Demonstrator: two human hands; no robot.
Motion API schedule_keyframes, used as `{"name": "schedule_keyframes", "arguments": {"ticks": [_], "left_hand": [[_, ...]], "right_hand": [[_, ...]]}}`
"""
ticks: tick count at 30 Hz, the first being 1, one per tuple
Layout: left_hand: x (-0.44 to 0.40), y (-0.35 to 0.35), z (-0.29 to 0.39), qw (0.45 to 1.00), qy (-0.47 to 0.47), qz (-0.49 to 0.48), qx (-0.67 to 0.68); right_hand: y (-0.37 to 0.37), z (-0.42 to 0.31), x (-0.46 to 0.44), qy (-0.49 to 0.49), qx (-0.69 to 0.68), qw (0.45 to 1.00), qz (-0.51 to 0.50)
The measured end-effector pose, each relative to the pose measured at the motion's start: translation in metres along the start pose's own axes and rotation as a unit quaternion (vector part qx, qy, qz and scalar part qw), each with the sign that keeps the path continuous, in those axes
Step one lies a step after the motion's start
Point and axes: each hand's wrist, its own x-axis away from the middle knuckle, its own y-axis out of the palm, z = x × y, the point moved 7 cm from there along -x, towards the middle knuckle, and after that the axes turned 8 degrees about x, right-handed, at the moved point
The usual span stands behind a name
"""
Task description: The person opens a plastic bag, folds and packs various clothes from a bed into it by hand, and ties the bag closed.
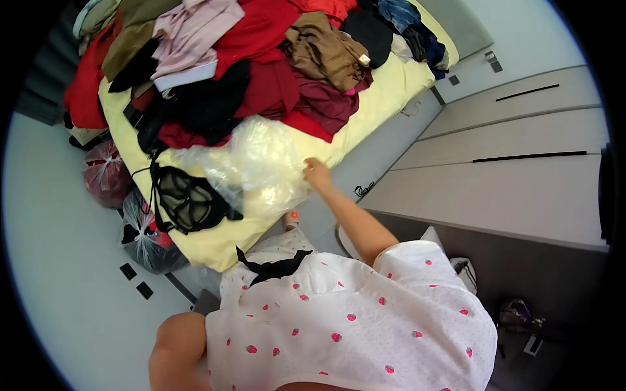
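My right hand reaches forward over the bed's edge, its fingers closed on the right side of a clear plastic bag. The crumpled, see-through bag lies over the yellow sheet. To its left, near the bed corner, rests a black mesh bag with thin cords. Only my left upper arm shows at the lower left; the left hand is out of sight. Just beyond the plastic bag are a black garment and dark red clothes.
A large clothes heap covers the far part of the bed, including a brown garment. Two filled plastic bags, one red and one dark, stand at its left. A drawer cabinet borders the right side.
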Motion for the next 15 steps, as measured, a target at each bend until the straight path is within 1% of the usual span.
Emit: {"name": "schedule_keyframes", "arguments": {"ticks": [1,3,4,6,7,8,10,12,14,15], "left_hand": [[-0.013,-0.007,-0.027,0.998,-0.025,-0.024,0.044],[-0.043,-0.027,-0.074,0.996,-0.038,-0.054,0.059],[-0.051,-0.032,-0.092,0.995,-0.039,-0.067,0.062],[-0.022,-0.048,-0.129,0.976,-0.189,-0.061,0.089],[-0.017,-0.062,-0.152,0.973,-0.225,0.032,0.043],[-0.010,-0.077,-0.174,0.958,-0.259,0.123,-0.003],[0.012,-0.106,-0.209,0.899,-0.311,0.294,-0.094],[0.059,-0.127,-0.248,0.823,-0.400,0.400,-0.056],[0.090,-0.138,-0.270,0.763,-0.448,0.465,-0.032],[0.101,-0.140,-0.276,0.745,-0.460,0.482,-0.024]], "right_hand": [[-0.009,0.035,-0.028,0.067,-0.012,0.998,-0.016],[-0.046,0.077,-0.066,0.080,-0.039,0.996,0.022],[-0.064,0.078,-0.069,0.111,-0.088,0.990,0.013],[-0.097,0.080,-0.076,0.165,-0.183,0.969,-0.006],[-0.104,0.081,-0.082,0.168,-0.181,0.969,-0.023],[-0.108,0.083,-0.084,0.182,-0.212,0.960,-0.035],[-0.129,0.070,-0.080,0.207,-0.274,0.938,-0.052],[-0.132,0.067,-0.086,0.212,-0.314,0.924,-0.056],[-0.132,0.061,-0.099,0.205,-0.346,0.914,-0.047],[-0.130,0.061,-0.105,0.197,-0.356,0.913,-0.039]]}}
